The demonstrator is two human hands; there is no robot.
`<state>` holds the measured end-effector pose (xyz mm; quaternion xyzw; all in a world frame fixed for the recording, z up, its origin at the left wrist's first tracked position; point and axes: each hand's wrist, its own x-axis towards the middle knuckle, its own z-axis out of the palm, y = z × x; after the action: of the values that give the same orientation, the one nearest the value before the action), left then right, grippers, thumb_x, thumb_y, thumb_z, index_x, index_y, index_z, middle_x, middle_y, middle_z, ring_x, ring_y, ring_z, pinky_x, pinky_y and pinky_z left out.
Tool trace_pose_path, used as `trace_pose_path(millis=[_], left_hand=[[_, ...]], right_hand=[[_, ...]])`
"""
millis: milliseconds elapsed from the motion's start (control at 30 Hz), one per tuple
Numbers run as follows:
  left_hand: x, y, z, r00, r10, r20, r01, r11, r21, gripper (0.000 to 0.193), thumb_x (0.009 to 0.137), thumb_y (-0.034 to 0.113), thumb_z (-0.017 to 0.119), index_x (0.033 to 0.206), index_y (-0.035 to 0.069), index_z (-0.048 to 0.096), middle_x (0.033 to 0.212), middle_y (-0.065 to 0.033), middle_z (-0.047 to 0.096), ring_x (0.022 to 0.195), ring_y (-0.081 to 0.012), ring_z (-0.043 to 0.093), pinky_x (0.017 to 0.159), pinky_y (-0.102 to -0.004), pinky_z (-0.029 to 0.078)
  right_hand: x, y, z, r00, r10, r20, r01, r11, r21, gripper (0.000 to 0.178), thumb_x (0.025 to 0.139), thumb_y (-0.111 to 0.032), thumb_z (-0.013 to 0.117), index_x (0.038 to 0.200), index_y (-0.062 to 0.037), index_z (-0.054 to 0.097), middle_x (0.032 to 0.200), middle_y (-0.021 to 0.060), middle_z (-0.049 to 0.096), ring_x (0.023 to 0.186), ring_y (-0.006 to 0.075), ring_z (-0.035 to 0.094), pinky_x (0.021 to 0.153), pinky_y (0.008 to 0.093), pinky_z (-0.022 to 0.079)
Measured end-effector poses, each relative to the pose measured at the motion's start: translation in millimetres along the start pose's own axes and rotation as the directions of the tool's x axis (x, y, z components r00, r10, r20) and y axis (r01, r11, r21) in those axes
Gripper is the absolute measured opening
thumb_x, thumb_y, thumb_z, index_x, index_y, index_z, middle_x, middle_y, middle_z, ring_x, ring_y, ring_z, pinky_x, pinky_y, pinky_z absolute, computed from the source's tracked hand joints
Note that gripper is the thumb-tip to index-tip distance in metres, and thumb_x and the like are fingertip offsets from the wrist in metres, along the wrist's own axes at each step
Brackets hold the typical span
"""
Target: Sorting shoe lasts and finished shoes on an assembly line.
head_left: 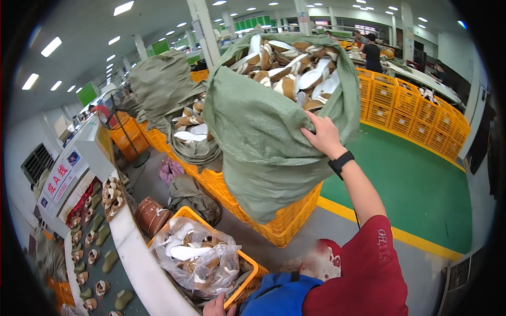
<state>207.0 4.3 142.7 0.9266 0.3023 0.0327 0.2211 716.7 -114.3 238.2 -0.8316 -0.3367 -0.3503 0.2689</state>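
My right hand (322,138) reaches out and grips the cloth of a large grey-green woven sack (263,121) near its open mouth. Inside the sack, brown-and-white shoe uppers (311,73) with white soles are heaped. It rests on orange plastic crates (279,229). Low in the view my left hand (217,306), partly cut off by the lower edge, has its fingers on the rim of a yellow crate (258,271). That crate holds a clear plastic bag (195,258) of similar uppers.
Left of me runs a conveyor (116,268) with shoes and green shoe lasts (109,260). A second covered sack (163,79) and a standing fan (126,126) are behind. Orange crates (403,105) line a green floor (400,184) at right. People (372,52) work farther back.
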Motion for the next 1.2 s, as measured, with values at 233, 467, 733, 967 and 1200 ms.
trace_pose_path(millis=[233,467,733,967,1200], left_hand=[[39.4,-22.1,2.8,0.969,0.249,-0.004,-0.249,0.968,0.029,0.046,0.074,0.014,0.065,0.114,-0.003,0.051,0.087,-0.0254,0.057,0.078,-0.0415,0.055,0.071,-0.0459,0.045],[82.5,-24.9,-8.0,0.963,0.265,0.046,-0.266,0.964,0.016,0.05,0.076,0.015,0.064,0.122,0.003,0.046,0.098,-0.0271,0.057,0.085,-0.0437,0.056,0.074,-0.0462,0.046],[173.6,11.0,-37.6,0.974,0.222,0.04,-0.22,0.975,-0.036,0.043,0.081,0.019,0.061,0.119,0.004,0.05,0.088,-0.0248,0.06,0.083,-0.04,0.058,0.072,-0.0456,0.045],[241.1,26.2,-40.6,0.991,0.084,0.103,-0.081,0.996,-0.03,0.047,0.08,0.016,0.061,0.124,0.007,0.045,0.094,-0.0252,0.06,0.086,-0.0414,0.058,0.072,-0.0444,0.047],[268.3,24.4,-25.5,0.982,0.187,0.023,-0.186,0.982,-0.038,0.042,0.083,0.019,0.058,0.12,0.006,0.046,0.086,-0.0268,0.06,0.078,-0.0416,0.059,0.067,-0.045,0.047]], right_hand=[[25.8,16.3,-28.0,0.889,-0.045,0.457,-0.111,0.945,0.308,0.067,0.079,-0.042,0.062,0.132,-0.0077,0.04,0.106,0.018,0.059,0.097,0.0299,0.056,0.085,0.0342,0.044],[135.4,77.7,-80.5,0.831,0.055,0.554,-0.144,0.983,0.118,0.034,0.081,-0.027,0.06,0.104,-0.0024,0.063,0.095,0.013,0.066,0.084,0.0223,0.062,0.077,0.0326,0.047],[237.8,183.1,1.5,0.954,0.191,0.23,-0.059,0.874,-0.482,0.039,0.071,-0.004,0.052,0.108,-0.0089,0.06,0.107,0.0185,0.057,0.096,0.0349,0.057,0.086,0.0401,0.046],[287.2,221.6,45.8,0.977,0.196,-0.08,-0.192,0.659,-0.727,0.047,0.081,-0.01,0.052,0.126,-0.0232,0.044,0.122,0.0107,0.045,0.112,0.0297,0.046,0.087,0.0431,0.042],[328.0,204.8,19.7,0.955,0.068,-0.288,-0.214,0.831,-0.513,0.036,0.077,-0.028,0.054,0.109,-0.0126,0.055,0.099,0.0178,0.059,0.093,0.0354,0.058,0.079,0.0428,0.048]])
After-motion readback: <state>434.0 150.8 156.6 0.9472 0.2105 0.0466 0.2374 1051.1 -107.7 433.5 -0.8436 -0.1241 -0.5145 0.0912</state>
